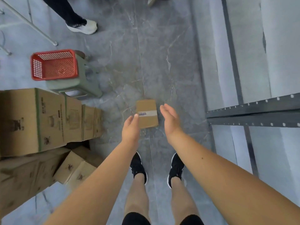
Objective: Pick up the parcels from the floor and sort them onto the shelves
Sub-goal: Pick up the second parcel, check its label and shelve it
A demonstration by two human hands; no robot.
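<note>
Floor (pixel 146 46): grey marbled tile.
Left: red basket (pixel 54 64) on green stool (pixel 78 85); stacked cartons (pixel 40 119).

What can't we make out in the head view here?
- Label text on the small parcel: too small, blurred.
- Whether the left hand touches the parcel: they overlap, contact unclear.
- Stacked cartons: cut off by the left edge.
- Shelves: cut off by the right edge.

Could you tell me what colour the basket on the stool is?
Red basket, clearest in the head view.
</note>
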